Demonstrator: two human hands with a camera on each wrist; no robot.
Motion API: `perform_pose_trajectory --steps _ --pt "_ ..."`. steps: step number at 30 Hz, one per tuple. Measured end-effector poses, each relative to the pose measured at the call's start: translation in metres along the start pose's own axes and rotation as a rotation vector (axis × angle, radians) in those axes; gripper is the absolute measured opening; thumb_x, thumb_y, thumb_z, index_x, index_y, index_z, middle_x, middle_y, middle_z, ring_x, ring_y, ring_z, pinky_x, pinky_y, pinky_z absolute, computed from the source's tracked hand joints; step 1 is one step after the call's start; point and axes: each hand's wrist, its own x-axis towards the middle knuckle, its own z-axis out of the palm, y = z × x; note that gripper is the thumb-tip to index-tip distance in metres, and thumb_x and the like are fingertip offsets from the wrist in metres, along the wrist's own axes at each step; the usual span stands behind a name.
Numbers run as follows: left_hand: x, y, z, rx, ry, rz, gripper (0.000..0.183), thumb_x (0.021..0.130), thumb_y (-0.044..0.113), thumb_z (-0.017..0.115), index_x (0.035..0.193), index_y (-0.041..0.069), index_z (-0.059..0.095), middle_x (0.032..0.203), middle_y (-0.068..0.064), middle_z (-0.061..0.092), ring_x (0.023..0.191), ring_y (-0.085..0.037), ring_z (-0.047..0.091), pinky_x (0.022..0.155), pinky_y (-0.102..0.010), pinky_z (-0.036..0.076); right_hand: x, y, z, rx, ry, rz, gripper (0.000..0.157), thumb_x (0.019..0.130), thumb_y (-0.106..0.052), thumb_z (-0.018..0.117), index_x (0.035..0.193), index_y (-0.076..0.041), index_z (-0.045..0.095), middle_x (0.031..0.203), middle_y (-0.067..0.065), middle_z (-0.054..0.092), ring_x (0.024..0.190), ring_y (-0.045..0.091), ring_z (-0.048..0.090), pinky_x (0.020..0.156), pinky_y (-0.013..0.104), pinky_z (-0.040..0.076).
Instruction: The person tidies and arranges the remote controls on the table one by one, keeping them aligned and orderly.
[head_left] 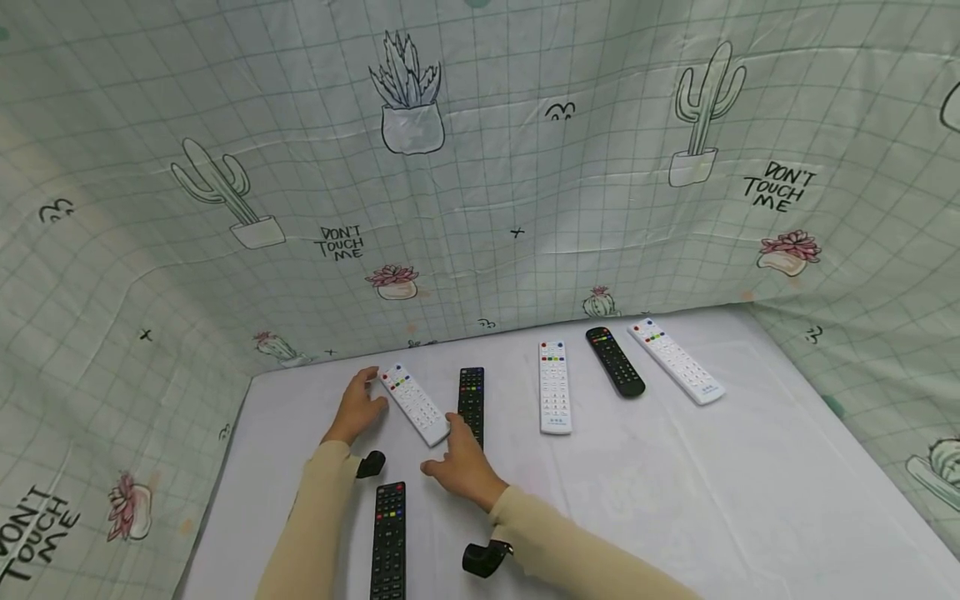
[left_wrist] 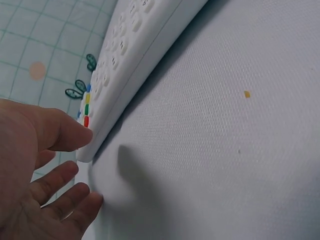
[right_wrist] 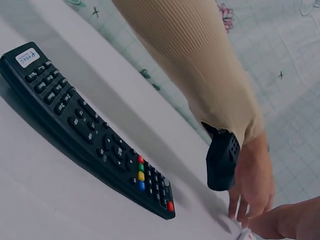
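A white remote control (head_left: 415, 404) lies slanted on the white table between both hands. My left hand (head_left: 358, 408) is at its far end, fingers spread and loosely bent. In the left wrist view, the thumb of the left hand (left_wrist: 20, 150) overlaps the end of the white remote (left_wrist: 131, 65) near its coloured buttons. My right hand (head_left: 467, 465) is at the near end, thumb and fingers apart around the corner. Its fingers overlap a black remote (head_left: 472, 392) just to the right. Only part of the right hand (right_wrist: 295, 220) shows in the right wrist view.
Another black remote (head_left: 387, 542) lies nearer, between the forearms. Farther right are a white remote (head_left: 555, 387), a rounded black remote (head_left: 616, 362) and a second white one (head_left: 676, 361). A cactus-print cloth (head_left: 480, 183) hangs behind the table (head_left: 675, 483).
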Motion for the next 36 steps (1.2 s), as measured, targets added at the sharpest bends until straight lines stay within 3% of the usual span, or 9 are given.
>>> perform_pose_trajectory --steps 11,26,36 --pt "0.004 0.003 0.002 0.042 -0.017 -0.026 0.072 0.095 -0.006 0.055 0.162 -0.005 0.030 0.166 -0.029 0.031 0.154 -0.048 0.030 0.125 -0.059 0.030 0.004 -0.005 0.011 -0.059 0.007 -0.012 0.087 0.090 -0.005 0.077 0.155 0.019 0.024 0.158 0.039 0.032 0.151 0.050 0.034 0.124 0.060 0.032" --pt "0.006 0.005 0.001 0.097 -0.029 0.018 0.067 0.094 -0.011 0.057 0.158 -0.008 0.036 0.160 -0.033 0.040 0.153 -0.048 0.032 0.128 -0.058 0.024 0.006 -0.015 0.016 -0.089 0.010 -0.004 0.087 0.088 -0.005 0.078 0.154 0.017 0.026 0.158 0.038 0.029 0.148 0.049 0.037 0.122 0.059 0.035" --pt "-0.001 -0.009 -0.008 0.112 -0.006 0.011 0.069 0.089 -0.013 0.063 0.154 -0.010 0.040 0.147 -0.036 0.045 0.135 -0.049 0.046 0.117 -0.059 0.041 0.013 -0.005 0.024 -0.169 0.059 -0.048 0.085 0.080 0.006 0.079 0.151 0.016 0.033 0.137 0.034 0.042 0.126 0.046 0.052 0.111 0.059 0.047"
